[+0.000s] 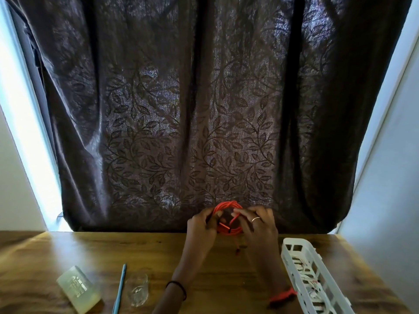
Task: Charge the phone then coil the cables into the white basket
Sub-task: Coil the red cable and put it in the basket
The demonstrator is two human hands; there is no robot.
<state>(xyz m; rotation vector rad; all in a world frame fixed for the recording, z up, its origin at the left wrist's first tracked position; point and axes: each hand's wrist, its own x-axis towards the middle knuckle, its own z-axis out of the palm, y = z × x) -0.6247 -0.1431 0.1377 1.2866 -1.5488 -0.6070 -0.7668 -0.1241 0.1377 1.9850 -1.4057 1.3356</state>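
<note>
A red cable (227,206) is wound into a round coil, held upright above the far edge of the wooden table (90,250). My left hand (201,225) grips the coil's left side. My right hand (258,223), with a ring on one finger, grips the right side and pinches a strand inside the loop. One cable end with a dark plug (237,251) dangles below the coil. The white basket (292,250) lies at the right, with a white cable (308,282) in it. No phone is visible.
At the front left lie a translucent plastic case (78,288), a blue pen (120,286) and a small clear glass (137,291). A dark leaf-patterned curtain (204,109) hangs right behind the table. Bare wood lies between the glass and the basket.
</note>
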